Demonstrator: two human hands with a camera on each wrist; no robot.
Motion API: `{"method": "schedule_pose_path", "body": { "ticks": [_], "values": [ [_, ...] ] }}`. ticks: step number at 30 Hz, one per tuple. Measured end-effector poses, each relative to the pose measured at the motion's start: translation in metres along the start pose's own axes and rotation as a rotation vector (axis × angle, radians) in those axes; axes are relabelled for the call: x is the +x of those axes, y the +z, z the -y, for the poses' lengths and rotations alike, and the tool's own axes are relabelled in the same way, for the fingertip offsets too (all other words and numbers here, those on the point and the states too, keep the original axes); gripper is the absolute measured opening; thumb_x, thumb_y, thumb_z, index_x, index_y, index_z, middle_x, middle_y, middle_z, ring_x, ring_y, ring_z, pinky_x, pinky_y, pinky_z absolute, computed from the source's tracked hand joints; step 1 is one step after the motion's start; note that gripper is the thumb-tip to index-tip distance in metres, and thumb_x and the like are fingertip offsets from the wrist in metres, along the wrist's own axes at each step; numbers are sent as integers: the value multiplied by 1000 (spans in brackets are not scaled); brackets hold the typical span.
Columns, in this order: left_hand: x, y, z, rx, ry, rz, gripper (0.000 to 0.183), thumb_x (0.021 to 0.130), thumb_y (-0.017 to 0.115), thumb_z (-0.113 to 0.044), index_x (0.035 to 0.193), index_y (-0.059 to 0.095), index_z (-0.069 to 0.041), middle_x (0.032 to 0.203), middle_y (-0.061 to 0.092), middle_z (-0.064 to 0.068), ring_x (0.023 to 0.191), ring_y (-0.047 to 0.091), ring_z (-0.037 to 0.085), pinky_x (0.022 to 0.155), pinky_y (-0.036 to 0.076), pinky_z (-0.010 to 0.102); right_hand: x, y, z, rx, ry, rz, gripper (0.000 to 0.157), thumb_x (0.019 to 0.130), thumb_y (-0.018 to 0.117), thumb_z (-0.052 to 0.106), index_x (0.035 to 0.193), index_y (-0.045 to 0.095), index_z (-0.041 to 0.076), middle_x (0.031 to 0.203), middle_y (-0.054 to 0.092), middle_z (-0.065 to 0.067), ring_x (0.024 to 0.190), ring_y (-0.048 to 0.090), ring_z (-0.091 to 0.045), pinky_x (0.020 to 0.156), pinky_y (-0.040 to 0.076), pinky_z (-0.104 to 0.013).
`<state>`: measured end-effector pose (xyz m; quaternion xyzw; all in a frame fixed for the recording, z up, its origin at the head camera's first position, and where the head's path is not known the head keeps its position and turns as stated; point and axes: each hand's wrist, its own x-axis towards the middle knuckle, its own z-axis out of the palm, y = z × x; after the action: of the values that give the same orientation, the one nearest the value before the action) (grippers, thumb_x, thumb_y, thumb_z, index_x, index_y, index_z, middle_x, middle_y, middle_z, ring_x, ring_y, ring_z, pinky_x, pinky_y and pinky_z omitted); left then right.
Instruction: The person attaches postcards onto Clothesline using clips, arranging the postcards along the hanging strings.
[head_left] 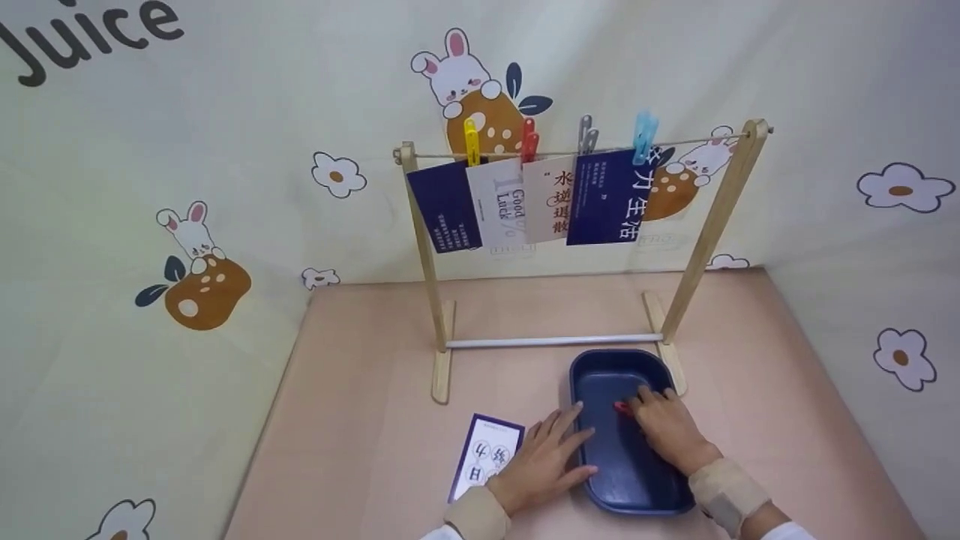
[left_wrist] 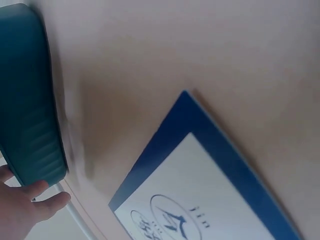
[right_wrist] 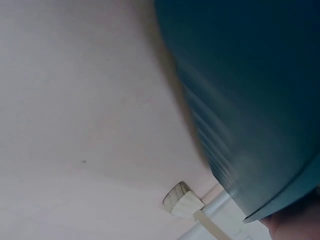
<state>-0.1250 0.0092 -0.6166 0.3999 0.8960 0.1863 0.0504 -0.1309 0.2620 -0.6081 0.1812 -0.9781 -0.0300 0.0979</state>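
Note:
Inside the dark blue tray (head_left: 611,480), my right hand (head_left: 667,427) pinches a red clothespin (head_left: 622,407), whose tip shows beyond the fingers. My left hand (head_left: 541,463) has its fingers spread, with the fingertips at the tray's left rim. Partly under the left wrist lies a white card with a dark blue border (head_left: 480,450); the left wrist view shows the card (left_wrist: 200,190) closer, with the left hand (left_wrist: 22,212) beside the tray (left_wrist: 27,100). The right wrist view has mostly the tray's outer wall (right_wrist: 235,110), and the clothespin is hidden there.
Behind the tray stands a wooden rack (head_left: 705,240) with a string (head_left: 690,140) across its top and a white rod (head_left: 547,341) low down. Several cards (head_left: 607,199) hang from the string by yellow (head_left: 472,141), red, grey and light blue clothespins. Printed cloth walls surround the table.

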Motion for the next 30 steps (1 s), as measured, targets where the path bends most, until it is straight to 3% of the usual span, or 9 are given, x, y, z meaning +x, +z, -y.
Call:
{"method": "schedule_pose_path", "body": {
  "ticks": [8, 16, 24, 30],
  "values": [
    [-2, 5, 1, -74, -16, -17, 59, 103, 33, -61, 151, 45, -28, 170, 16, 0, 146, 37, 38, 115, 40, 52, -4, 4, -1, 49, 31, -46, 30, 64, 87, 3, 87, 68, 1, 84, 63, -12, 67, 63, -29, 65, 40, -40],
    [-2, 6, 0, -81, -16, -28, 59, 104, 34, -59, 152, 43, -27, 169, 18, 2, 146, 37, 39, 113, 41, 54, -8, 6, 2, 76, 64, -40, 27, 69, 88, 7, 88, 70, 2, 80, 66, -10, 72, 65, -28, 69, 42, -39],
    [-1, 6, -2, -89, -44, -8, 59, 103, 34, -60, 153, 41, -28, 170, 16, 0, 149, 33, 39, 115, 40, 54, -7, 8, 3, 105, 89, -50, 33, 70, 90, 24, 87, 70, 3, 78, 65, -7, 70, 63, -24, 66, 40, -37],
    [-3, 6, -4, -131, -75, 7, 59, 103, 37, -58, 153, 40, -28, 170, 15, -2, 150, 30, 39, 116, 38, 54, -7, 12, 6, 105, 108, -134, 27, 67, 90, 10, 80, 67, 3, 75, 63, -8, 69, 63, -27, 68, 43, -40]
  ]
}}
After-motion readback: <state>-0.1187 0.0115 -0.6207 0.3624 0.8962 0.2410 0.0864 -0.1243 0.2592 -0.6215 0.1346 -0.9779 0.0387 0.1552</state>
